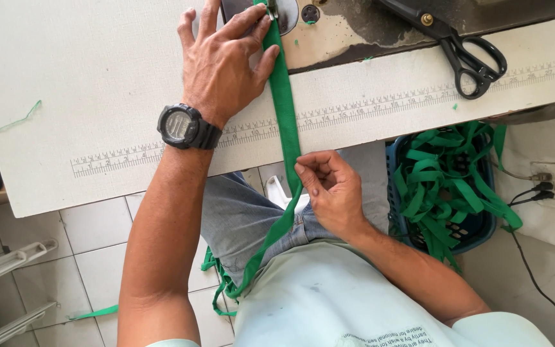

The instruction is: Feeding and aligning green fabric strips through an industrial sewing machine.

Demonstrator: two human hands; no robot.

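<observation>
A long green fabric strip (285, 109) runs from the sewing machine's needle area at the top, down across the white table (97, 83) and over my lap. My left hand (223, 61), with a black wristwatch (184, 127), lies flat on the table with its fingers pressing the strip near the presser foot (272, 9). My right hand (329, 189) pinches the strip at the table's front edge, just above my lap. The strip's lower end hangs past my knee toward the floor.
Black scissors (467, 54) lie on the table at the upper right. A blue basket (438, 186) full of green strips stands on the floor to my right. A wall socket (550, 183) with plugged cables is beside it. A ruler strip (380, 103) runs along the table's edge.
</observation>
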